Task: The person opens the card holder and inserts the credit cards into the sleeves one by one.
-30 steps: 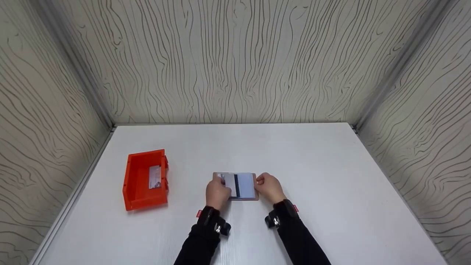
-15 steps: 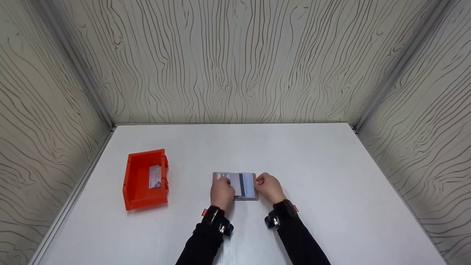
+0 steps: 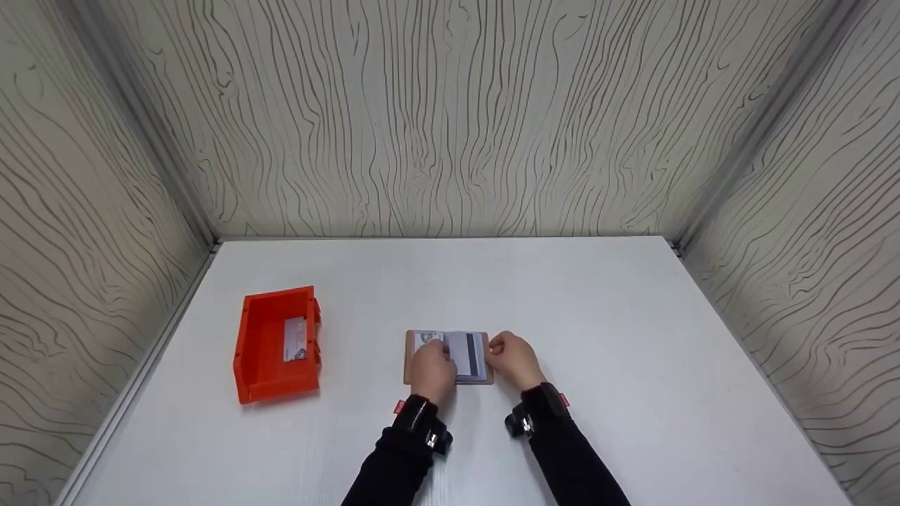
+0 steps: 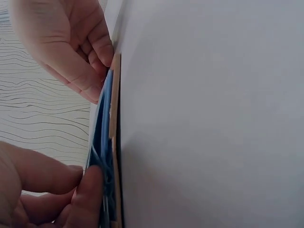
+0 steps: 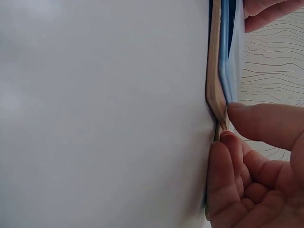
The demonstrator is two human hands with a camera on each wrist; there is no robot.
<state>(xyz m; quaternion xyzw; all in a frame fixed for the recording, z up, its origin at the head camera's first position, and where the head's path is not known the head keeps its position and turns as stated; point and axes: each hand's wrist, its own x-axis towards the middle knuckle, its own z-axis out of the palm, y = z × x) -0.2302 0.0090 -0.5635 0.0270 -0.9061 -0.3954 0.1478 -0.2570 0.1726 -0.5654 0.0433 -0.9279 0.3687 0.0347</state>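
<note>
A small card holder (image 3: 408,358) with tan covers and clear bluish sleeves lies spread out on the white table, in the middle of the head view. Over its right half lies a pale card (image 3: 460,362) with a dark stripe, apparently partly within a sleeve. My left hand (image 3: 433,369) pinches the card's left part between thumb and finger. At the holder's right edge, my right hand (image 3: 515,358) pinches the tan cover (image 5: 216,71) and sleeve edge. Side-on in the left wrist view, the blue sleeves (image 4: 105,109) stand slightly apart; the card's inner end is hidden.
An orange-red open bin (image 3: 278,390) stands at the left of the white table (image 3: 598,302). Inside it lies a pale printed card (image 3: 295,339). Wood-grain patterned walls (image 3: 450,119) enclose the table at the back and sides.
My left hand has moved right with the card, bringing its dark stripe nearer the holder's right edge. More of the holder's left side shows. My right hand has stayed in place.
</note>
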